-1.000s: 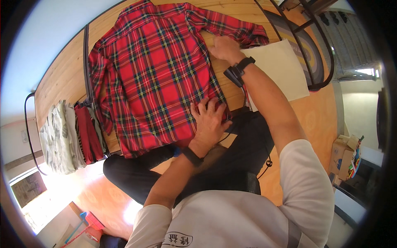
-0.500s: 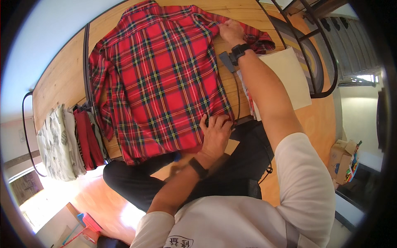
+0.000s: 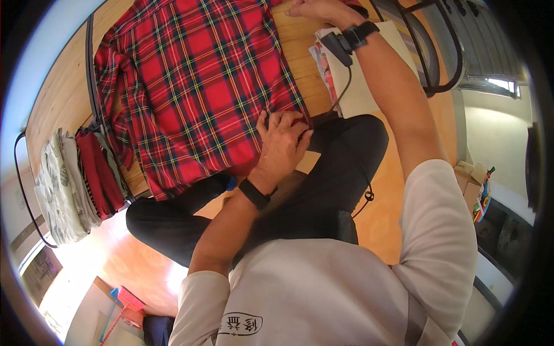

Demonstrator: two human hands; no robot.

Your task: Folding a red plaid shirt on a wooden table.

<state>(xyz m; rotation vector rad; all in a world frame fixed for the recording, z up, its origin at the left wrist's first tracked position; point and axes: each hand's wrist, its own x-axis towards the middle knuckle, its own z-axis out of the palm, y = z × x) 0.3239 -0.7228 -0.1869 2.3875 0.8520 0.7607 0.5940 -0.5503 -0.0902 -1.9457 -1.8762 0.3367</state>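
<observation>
A red plaid shirt [image 3: 202,86] lies spread flat on a wooden table [image 3: 55,98]. My left hand [image 3: 283,141] pinches the shirt's lower hem at its near right corner. My right hand [image 3: 317,8] reaches far up along the shirt's right side, near the sleeve at the top edge of the view, and presses on the cloth there; its fingers are partly cut off. A black band [image 3: 254,193] sits on my left wrist, and a black device with a cable [image 3: 346,40] on my right wrist.
A stack of folded clothes [image 3: 72,179], pale patterned and red ones, lies at the table's left end. White papers or magazines [image 3: 358,75] lie right of the shirt. A black chair frame [image 3: 438,52] stands beyond. Cardboard boxes [image 3: 473,184] sit on the floor at right.
My right hand slid farther up along the shirt's right side. My left hand moved from flat on the lower shirt down to its hem corner and gripped it. The view came closer.
</observation>
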